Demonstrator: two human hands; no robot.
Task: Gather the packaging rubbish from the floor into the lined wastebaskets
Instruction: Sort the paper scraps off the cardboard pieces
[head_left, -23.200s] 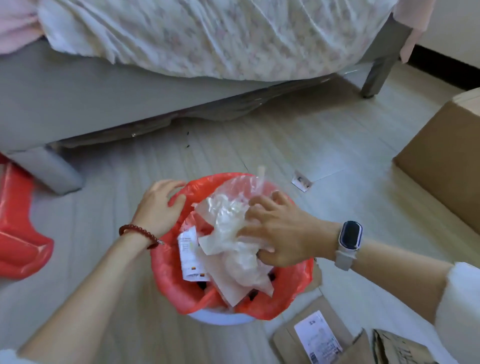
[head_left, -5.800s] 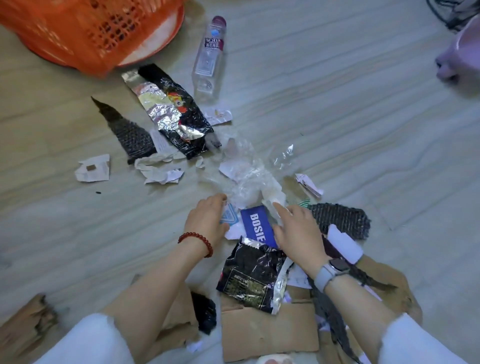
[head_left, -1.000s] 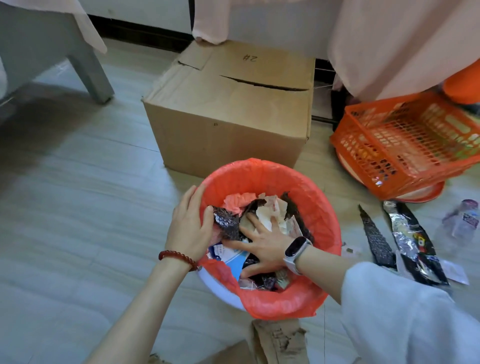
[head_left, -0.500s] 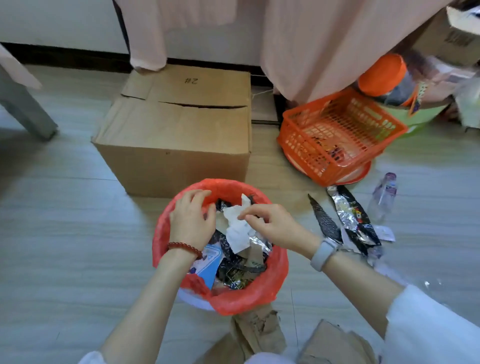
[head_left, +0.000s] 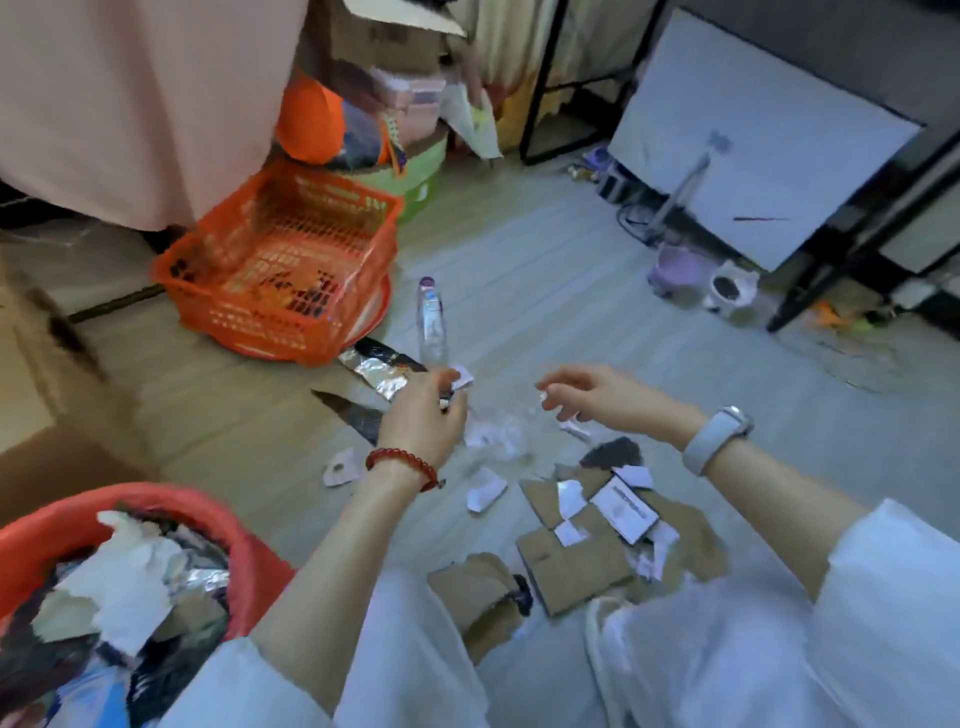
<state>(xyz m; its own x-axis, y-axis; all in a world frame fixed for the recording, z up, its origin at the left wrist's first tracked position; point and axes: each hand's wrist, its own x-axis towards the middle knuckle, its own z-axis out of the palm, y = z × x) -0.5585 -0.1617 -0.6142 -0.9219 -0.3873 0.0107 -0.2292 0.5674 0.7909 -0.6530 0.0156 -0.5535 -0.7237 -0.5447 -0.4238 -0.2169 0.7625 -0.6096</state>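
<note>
The wastebasket (head_left: 156, 501) with its red liner stands at the lower left, heaped with torn paper, foil and dark wrappers. My left hand (head_left: 423, 415), with a red bead bracelet on the wrist, hovers with loosely bent fingers over a silver foil wrapper (head_left: 376, 371) and a black mesh strip (head_left: 350, 413). My right hand (head_left: 597, 395), watch on the wrist, is spread above crumpled clear plastic (head_left: 498, 436). Neither hand holds anything that I can see. White paper scraps (head_left: 485, 488) and torn cardboard pieces (head_left: 571, 561) lie near my knees. A clear plastic bottle (head_left: 431, 322) lies beyond the hands.
An orange mesh basket (head_left: 280, 260) sits on the floor at the back left, under a pink curtain. A cardboard box (head_left: 31, 384) stands at the far left. A white panel (head_left: 753, 130) leans against a black frame at the right, with a purple cup (head_left: 675, 265) and a white cup (head_left: 727, 293) before it.
Both hands have left the wastebasket and swung right over the floor litter. The view has turned right, so the wastebasket now lies at the lower left.
</note>
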